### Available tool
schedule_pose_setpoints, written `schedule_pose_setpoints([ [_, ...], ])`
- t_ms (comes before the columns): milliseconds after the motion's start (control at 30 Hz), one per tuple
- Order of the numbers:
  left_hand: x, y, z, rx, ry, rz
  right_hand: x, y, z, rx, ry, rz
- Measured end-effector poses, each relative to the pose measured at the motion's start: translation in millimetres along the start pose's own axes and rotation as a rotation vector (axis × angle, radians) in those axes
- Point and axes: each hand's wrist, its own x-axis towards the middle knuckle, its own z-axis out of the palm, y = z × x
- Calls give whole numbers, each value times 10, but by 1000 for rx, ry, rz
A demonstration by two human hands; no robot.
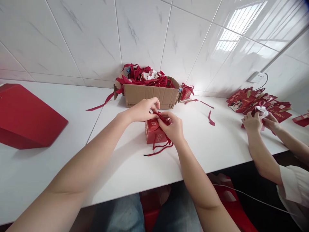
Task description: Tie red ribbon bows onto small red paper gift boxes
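On the white table right in front of me stands a small red gift box with pale printing on its sides. A dark red ribbon lies across its top. My left hand pinches the ribbon from the left, its fingers curled over the box. From the right, my right hand closes its thumb and fingers on the same ribbon. A red cord with a dark tip hangs down the box's front onto the table. The ribbon's exact shape between my fingers is partly hidden.
Behind the gift box, a cardboard carton overflows with red ribbons, with another small red box beside it. A large red box lies left. Ribbon scraps lie right. Farther right, a co-worker's hands work near red gift bags.
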Motion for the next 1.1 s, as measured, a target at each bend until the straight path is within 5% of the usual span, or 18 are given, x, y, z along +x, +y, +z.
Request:
schedule_pose_setpoints([
  [400, 1, -26, 13, 26, -3, 131, 33, 67, -21, -51, 35, 24],
  [667, 33, -35, 74, 112, 83, 237, 68, 61, -62, 502, -189, 340],
  [900, 4, -9, -21, 351, 167, 106, 63, 107, 15, 404, -43, 391],
  [1100, -66, 44, -95, 253, -68, -9, 47, 74, 29, 290, -14, 343],
])
